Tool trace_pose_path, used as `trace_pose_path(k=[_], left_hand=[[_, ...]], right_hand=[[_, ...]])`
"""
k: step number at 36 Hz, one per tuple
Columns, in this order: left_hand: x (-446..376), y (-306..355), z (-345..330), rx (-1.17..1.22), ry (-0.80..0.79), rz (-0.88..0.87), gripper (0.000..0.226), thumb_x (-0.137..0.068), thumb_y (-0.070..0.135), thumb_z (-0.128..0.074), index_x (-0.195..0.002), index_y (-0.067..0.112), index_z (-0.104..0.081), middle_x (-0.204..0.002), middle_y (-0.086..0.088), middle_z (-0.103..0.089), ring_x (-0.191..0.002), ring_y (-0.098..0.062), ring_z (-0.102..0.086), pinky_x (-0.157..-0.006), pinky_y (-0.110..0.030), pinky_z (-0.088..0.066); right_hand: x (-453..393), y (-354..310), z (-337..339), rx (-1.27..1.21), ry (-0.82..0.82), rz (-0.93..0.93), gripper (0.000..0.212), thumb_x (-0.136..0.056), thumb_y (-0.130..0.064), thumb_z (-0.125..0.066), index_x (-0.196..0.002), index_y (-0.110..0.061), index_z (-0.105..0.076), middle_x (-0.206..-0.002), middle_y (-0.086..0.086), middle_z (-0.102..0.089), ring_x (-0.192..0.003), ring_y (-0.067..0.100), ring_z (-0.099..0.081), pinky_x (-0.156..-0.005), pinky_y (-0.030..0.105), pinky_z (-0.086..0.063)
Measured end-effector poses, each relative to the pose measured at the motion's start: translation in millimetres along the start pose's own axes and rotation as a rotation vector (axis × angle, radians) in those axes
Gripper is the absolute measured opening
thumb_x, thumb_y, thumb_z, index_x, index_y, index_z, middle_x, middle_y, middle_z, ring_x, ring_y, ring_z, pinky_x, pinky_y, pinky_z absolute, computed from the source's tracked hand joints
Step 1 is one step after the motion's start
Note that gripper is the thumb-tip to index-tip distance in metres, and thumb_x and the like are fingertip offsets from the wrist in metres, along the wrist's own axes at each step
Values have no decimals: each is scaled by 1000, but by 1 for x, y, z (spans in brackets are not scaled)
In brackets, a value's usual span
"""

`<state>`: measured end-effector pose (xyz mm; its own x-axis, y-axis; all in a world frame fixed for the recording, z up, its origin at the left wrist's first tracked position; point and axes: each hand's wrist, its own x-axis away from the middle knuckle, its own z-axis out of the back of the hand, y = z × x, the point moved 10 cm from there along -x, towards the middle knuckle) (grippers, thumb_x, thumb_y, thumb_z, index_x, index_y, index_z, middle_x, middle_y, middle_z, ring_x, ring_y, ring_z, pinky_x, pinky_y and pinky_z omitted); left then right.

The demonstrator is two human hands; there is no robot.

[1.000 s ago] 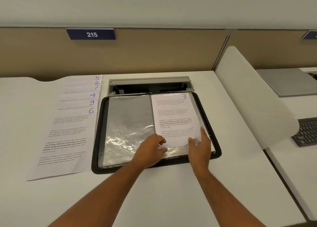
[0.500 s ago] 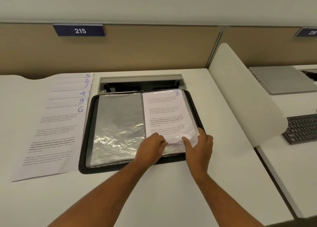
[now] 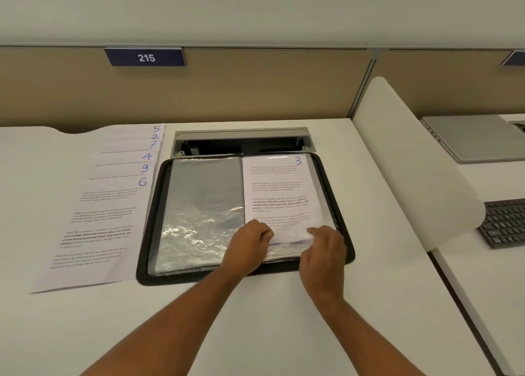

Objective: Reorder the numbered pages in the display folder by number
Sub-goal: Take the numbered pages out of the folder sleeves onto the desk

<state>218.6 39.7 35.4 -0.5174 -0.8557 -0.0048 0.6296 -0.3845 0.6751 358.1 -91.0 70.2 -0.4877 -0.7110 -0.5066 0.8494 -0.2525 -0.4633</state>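
A black-edged display folder [image 3: 153,233] lies open on the white desk. Its left side shows empty clear sleeves [image 3: 204,205]. On the right side lies page 3 [image 3: 279,188], its near end bowed up over the sleeve. My left hand [image 3: 250,243] pinches the page's near left corner. My right hand [image 3: 324,250] grips the near right edge of the page and sleeve. To the folder's left, loose pages [image 3: 102,213] lie fanned, showing 5, 2, 7, 4, 9 and 6.
A cable tray [image 3: 244,141] with its lid raised sits just behind the folder. A white curved divider [image 3: 412,176] bounds the desk on the right, with a closed laptop [image 3: 471,137] and a keyboard [image 3: 505,222] beyond it. A beige partition carries a sign reading 215 [image 3: 145,57].
Both hands stayed at the near end of page 3, and the page has slid a little further towards the folder's far edge. My right hand's fingers have curled more over the edge.
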Motion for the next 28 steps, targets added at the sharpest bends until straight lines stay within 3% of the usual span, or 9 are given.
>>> trace_pose_path(k=[3, 6, 9, 13, 15, 17, 21, 24, 28], left_hand=[[1, 6, 3, 1, 19, -18, 25, -97, 17, -58, -73, 10, -59, -75, 1, -62, -68, -16, -57, -66, -42, -53], [4, 9, 4, -10, 21, -40, 19, -97, 19, -59, -79, 14, -64, -83, 5, -63, -73, -12, -58, -69, -36, -54], [7, 9, 9, -13, 36, -57, 18, -97, 19, -59, -82, 16, -66, -85, 6, -64, -75, -11, -59, -71, -34, -54], [7, 7, 16, -26, 46, -63, 19, -98, 22, -60, -82, 16, -67, -85, 7, -64, -75, -10, -59, -70, -32, -54], [8, 9, 17, -37, 50, -67, 20, -98, 23, -60, -81, 15, -66, -85, 6, -64, -74, -11, -59, -69, -32, -55], [8, 9, 17, -37, 54, -66, 21, -98, 22, -60, -81, 13, -66, -85, 5, -65, -73, -13, -60, -69, -33, -55], [9, 9, 16, -34, 58, -61, 16, -99, 23, -61, -87, 14, -68, -92, 4, -66, -78, -11, -60, -74, -30, -55], [10, 9, 14, -32, 51, -63, 15, -99, 25, -60, -92, 16, -69, -96, 5, -66, -82, -9, -60, -77, -28, -54], [12, 7, 15, -26, 47, -63, 14, -100, 27, -59, -90, 21, -67, -96, 8, -65, -82, -7, -59, -77, -26, -54]], right_hand=[[18, -45, -19, -15, -145, 400, 19, -93, -6, -54, -102, -7, -71, -97, 7, -66, -90, 22, -61, -83, 34, -57], [28, -59, -40, -22, -247, 464, 15, -95, -14, -59, -103, -11, -72, -94, 4, -68, -85, 16, -62, -81, 29, -58], [30, -63, -55, -19, -318, 423, 30, -94, -15, -55, -120, -10, -69, -112, 5, -70, -103, 18, -63, -98, 29, -52], [31, -53, -73, 161, -405, 389, 47, -95, -26, -60, -139, -9, -60, -136, 9, -65, -129, 25, -59, -116, 41, -42], [30, -53, -74, 234, -414, 398, 41, -97, -30, -54, -131, -9, -65, -126, 9, -69, -121, 27, -63, -115, 45, -43], [26, -56, -69, 273, -392, 410, 30, -96, -32, -57, -111, -11, -72, -104, 6, -74, -100, 23, -67, -111, 44, -47], [25, -62, -65, 327, -367, 454, 18, -91, -33, -70, -86, -17, -74, -81, 2, -71, -77, 19, -63, -87, 37, -55], [31, -68, -68, 223, -330, 517, 15, -95, -26, -65, -101, -15, -73, -91, 3, -69, -84, 18, -59, -85, 34, -55], [33, -61, -82, 191, -415, 480, 45, -104, -35, -45, -138, -9, -57, -133, 12, -62, -125, 28, -58, -113, 40, -45]])
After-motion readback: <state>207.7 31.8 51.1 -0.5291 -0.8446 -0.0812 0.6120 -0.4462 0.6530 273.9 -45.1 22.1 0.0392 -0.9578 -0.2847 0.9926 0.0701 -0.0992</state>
